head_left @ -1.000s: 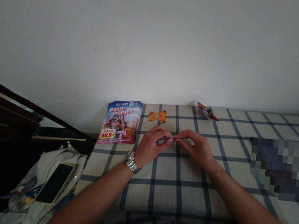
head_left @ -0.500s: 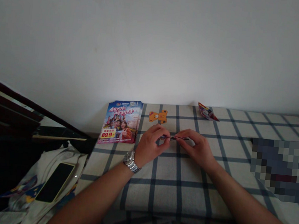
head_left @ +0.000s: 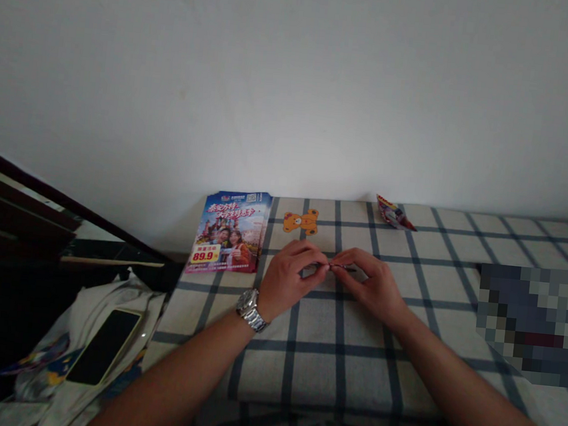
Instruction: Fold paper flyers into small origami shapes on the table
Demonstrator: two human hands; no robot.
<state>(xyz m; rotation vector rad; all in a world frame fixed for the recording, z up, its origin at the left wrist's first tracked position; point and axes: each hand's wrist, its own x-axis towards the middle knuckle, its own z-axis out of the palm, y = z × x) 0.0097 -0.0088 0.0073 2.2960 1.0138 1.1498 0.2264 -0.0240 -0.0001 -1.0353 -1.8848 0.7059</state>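
Observation:
My left hand [head_left: 292,277], with a metal watch on its wrist, and my right hand [head_left: 370,283] meet over a checked tablecloth [head_left: 331,351]. Both pinch a small, thin, dark folded strip [head_left: 339,266] between thumb and fingers, flat against the cloth. The strip is mostly hidden by my fingers, so I cannot make out what it is made of.
A stack of colourful flyers [head_left: 229,231] lies at the table's far left by the wall. An orange bear shape [head_left: 300,221] sits beyond my hands, and a small folded red paper piece [head_left: 394,213] lies at the back. A phone [head_left: 103,346] rests on cloth at the lower left.
My fingertips have moved closer together along the strip, so less of it shows between my hands. My arms have hardly shifted.

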